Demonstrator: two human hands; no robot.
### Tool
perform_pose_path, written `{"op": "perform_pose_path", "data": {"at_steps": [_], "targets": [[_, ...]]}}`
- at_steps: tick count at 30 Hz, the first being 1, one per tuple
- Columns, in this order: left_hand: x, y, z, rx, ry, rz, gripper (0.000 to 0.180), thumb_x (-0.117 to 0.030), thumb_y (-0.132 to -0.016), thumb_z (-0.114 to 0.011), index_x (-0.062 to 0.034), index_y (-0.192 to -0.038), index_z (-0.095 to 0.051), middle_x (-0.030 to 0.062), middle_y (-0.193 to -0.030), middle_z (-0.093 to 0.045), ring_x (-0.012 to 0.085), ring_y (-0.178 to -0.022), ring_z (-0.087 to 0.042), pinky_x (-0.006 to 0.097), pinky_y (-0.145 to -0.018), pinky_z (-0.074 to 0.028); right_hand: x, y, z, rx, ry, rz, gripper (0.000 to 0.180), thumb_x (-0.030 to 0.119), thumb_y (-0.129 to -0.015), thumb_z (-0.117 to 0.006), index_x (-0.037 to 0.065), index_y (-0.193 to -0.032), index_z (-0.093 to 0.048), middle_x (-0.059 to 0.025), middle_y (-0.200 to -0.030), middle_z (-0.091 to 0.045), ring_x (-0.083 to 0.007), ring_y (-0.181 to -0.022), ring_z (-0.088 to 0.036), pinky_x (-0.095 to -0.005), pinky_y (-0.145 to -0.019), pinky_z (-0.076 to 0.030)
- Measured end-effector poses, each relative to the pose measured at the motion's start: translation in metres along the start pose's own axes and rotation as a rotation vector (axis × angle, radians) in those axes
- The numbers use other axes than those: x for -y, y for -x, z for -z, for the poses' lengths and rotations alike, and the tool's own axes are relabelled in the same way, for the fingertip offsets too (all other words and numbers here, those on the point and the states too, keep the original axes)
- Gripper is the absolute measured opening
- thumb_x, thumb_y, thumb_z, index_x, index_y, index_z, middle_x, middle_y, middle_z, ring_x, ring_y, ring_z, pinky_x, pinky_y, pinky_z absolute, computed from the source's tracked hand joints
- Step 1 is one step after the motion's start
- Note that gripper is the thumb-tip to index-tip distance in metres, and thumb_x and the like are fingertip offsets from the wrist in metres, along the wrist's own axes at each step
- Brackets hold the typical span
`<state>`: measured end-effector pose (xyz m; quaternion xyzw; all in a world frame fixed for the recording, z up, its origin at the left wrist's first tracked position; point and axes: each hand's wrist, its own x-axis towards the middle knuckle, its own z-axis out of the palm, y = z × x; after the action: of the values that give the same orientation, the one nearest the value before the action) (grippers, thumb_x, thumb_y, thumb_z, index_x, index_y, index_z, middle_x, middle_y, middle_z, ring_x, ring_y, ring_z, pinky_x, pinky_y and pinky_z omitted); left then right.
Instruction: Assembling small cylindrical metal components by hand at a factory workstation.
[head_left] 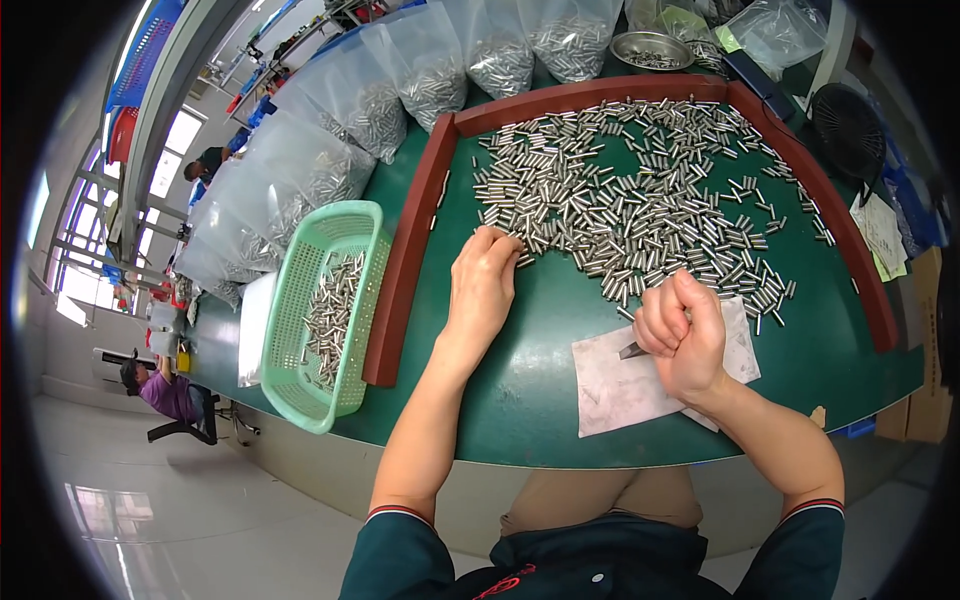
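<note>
Many short silvery metal pins point(640, 210) lie loose in a wide heap on the green tabletop point(530, 340). At the heap's left edge is my left hand point(482, 285), its fingers curled together and touching the pins; what they pinch, if anything, is hidden. My right hand point(685, 335) is closed in a fist over a stained whitish cloth or paper point(615, 395). From the fist's left side sticks a dark, flat metal tip point(632, 351); the rest of that tool is covered by my fingers.
A dark red wooden frame point(408, 250) borders the heap on three sides. Left of it stands a light green basket point(283, 375) holding more pins. Clear bags point(430, 75) of pins line the back, beside a metal bowl point(650, 40). A black fan point(848, 130) is at right.
</note>
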<state>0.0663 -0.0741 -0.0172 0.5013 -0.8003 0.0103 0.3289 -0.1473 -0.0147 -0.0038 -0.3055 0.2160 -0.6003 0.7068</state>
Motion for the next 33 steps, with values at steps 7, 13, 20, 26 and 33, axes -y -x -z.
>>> {"op": "perform_pose_path", "data": {"at_steps": [7,13,20,26,33], "targets": [[-0.018,0.005,0.001,0.075,0.093,0.103,0.007,0.004,-0.067,-0.058,0.0017,-0.073,-0.056,0.0112,-0.073,-0.052,0.0279,-0.068,-0.053,0.036,-0.059,-0.043,0.001,-0.001,0.003,0.005,-0.007,-0.019,0.043,0.024,-0.088,-0.034,0.01,-0.048,-0.026,-0.0002,-0.042,-0.027,-0.0073,-0.037,-0.019,-0.0224,-0.036,-0.016],[-0.023,0.004,0.005,0.127,0.137,0.179,0.014,0.002,-0.065,-0.062,0.0011,-0.077,-0.055,0.0117,-0.073,-0.052,0.0278,-0.065,-0.053,0.035,-0.058,-0.043,0.002,-0.002,0.002,-0.01,-0.02,-0.041,0.044,0.025,-0.088,-0.034,0.01,-0.048,-0.027,-0.0002,-0.042,-0.027,-0.0072,-0.037,-0.019,-0.0221,-0.036,-0.016],[-0.021,-0.005,0.001,0.126,0.1,0.208,0.016,-0.001,-0.062,-0.065,0.0004,-0.074,-0.054,0.0109,-0.071,-0.052,0.0256,-0.061,-0.052,0.034,-0.055,-0.042,0.003,-0.001,0.003,-0.003,-0.008,-0.041,0.044,0.026,-0.089,-0.034,0.01,-0.048,-0.027,0.0,-0.042,-0.027,-0.007,-0.037,-0.02,-0.0219,-0.036,-0.016],[-0.019,-0.001,0.001,0.203,0.117,0.122,0.012,-0.003,-0.064,-0.063,0.0005,-0.073,-0.054,0.009,-0.069,-0.052,0.022,-0.059,-0.052,0.031,-0.054,-0.043,0.002,-0.002,0.004,-0.016,-0.014,-0.05,0.044,0.025,-0.089,-0.034,0.01,-0.048,-0.027,0.0002,-0.042,-0.028,-0.0069,-0.037,-0.02,-0.022,-0.036,-0.016],[-0.031,-0.003,0.007,0.212,0.086,0.107,0.015,-0.004,-0.064,-0.066,0.0021,-0.075,-0.057,0.0086,-0.07,-0.054,0.0195,-0.06,-0.054,0.029,-0.056,-0.044,0.003,-0.003,0.005,-0.002,-0.032,-0.058,0.043,0.024,-0.089,-0.033,0.01,-0.049,-0.027,0.0004,-0.042,-0.028,-0.0068,-0.037,-0.019,-0.0218,-0.036,-0.016]]}}
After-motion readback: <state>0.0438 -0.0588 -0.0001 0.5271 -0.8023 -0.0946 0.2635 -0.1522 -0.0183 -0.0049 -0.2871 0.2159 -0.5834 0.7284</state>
